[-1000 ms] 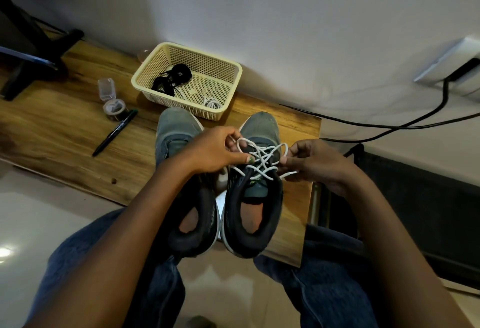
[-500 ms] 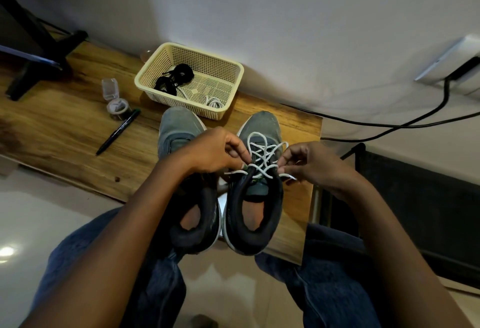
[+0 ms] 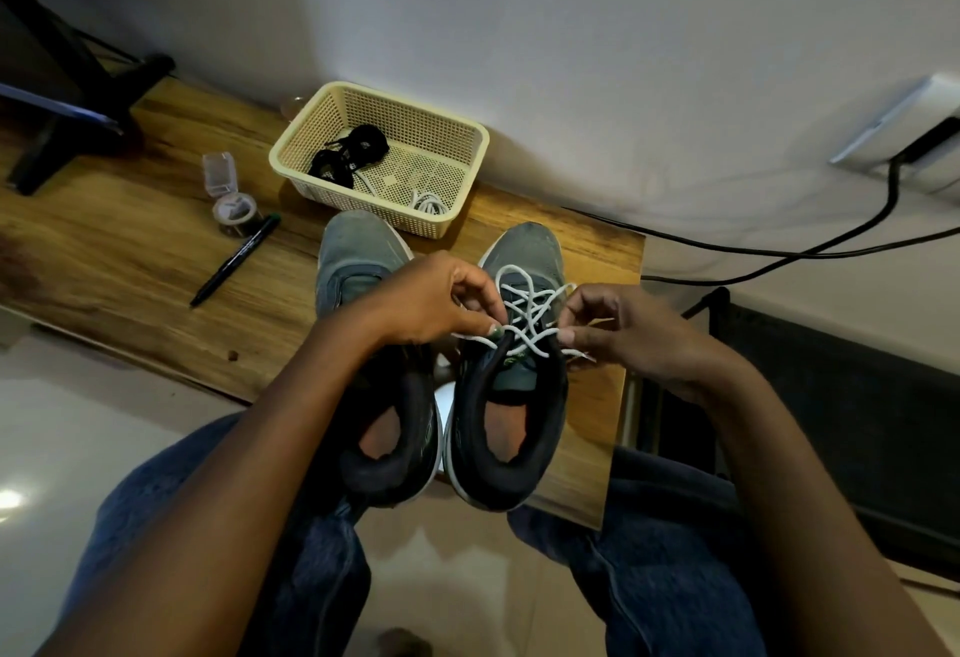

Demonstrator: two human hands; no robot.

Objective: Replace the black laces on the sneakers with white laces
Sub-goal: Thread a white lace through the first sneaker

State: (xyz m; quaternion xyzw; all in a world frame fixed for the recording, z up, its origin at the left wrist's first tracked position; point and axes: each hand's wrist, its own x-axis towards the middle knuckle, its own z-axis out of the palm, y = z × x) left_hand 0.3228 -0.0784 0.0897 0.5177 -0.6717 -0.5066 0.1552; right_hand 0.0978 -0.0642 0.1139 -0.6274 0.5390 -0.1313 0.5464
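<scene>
Head view: right sneaker (image 3: pixel 511 386) on the surface (image 3: pixel 130 261); left hand (image 3: pixel 431 300) and right hand (image 3: pixel 618 329) each pinch the white lace (image 3: pixel 530 308) ends with curled fingers; lace is limp, light; grip near tips.

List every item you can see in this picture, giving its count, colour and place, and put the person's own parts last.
sneakers: two, grey and black, side by side on the table's near edge
white lace: one, threaded across the right sneaker
basket: one, cream, on the table behind the sneakers
black laces: bundled, in the basket's left part
spare white lace: coiled, in the basket's near right corner
pen: one, black, on the table left of the sneakers
small clear container: one, lid open, beside the pen
table: one, wooden
cables: black, right, along the wall
left hand: pinches the lace
right hand: pinches the lace
</scene>
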